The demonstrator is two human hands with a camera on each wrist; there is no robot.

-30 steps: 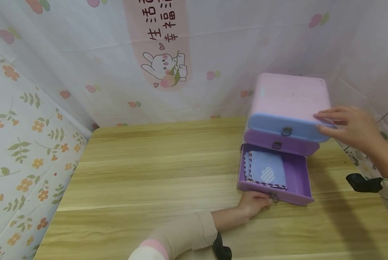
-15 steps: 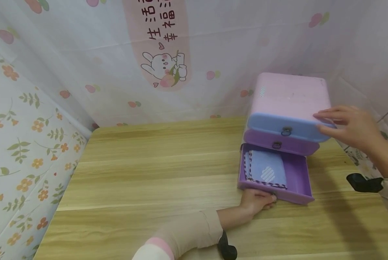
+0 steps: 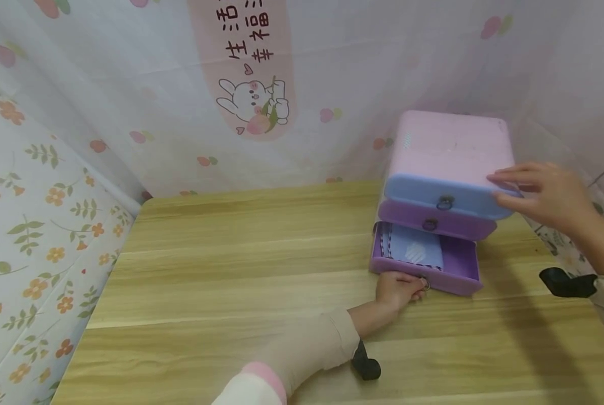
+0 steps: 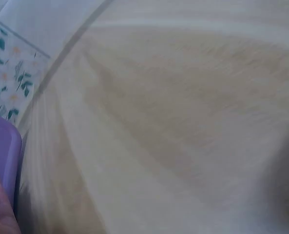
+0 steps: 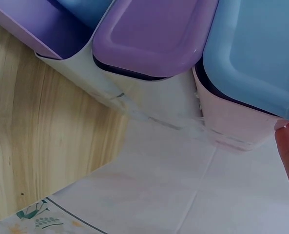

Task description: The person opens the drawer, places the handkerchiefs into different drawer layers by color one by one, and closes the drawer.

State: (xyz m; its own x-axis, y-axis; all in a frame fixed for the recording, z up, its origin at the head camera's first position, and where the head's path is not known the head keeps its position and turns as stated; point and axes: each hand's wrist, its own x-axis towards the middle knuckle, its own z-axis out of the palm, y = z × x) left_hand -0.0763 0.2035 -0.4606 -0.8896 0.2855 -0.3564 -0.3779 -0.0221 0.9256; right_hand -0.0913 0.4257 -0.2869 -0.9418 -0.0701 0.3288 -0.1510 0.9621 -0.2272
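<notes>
A small drawer cabinet [image 3: 454,143] with a pink top stands at the right of the table. Its upper drawer [image 3: 413,188] has a blue front, the middle drawer [image 3: 400,214] a purple one; both are pushed in. The purple bottom drawer [image 3: 461,259] is pulled partway out, with a folded light-blue cloth [image 3: 415,247] in its left part. My left hand [image 3: 395,289] pinches the ring pull [image 3: 426,284] on that drawer's front. With fairly straight fingers, my right hand [image 3: 550,191] rests on the cabinet's upper right corner, fingers on top and thumb at the blue front.
The wooden table [image 3: 231,270] extends left and in front of the cabinet. A printed curtain [image 3: 332,73] hangs behind it, and a flowered one [image 3: 39,236] runs along the left side. Dark wrist mounts [image 3: 567,283] stick out from both sleeves.
My left hand has taken hold of the ring pull and moved the bottom drawer inward, so less of the drawer and cloth shows. My right hand stays at the cabinet's corner.
</notes>
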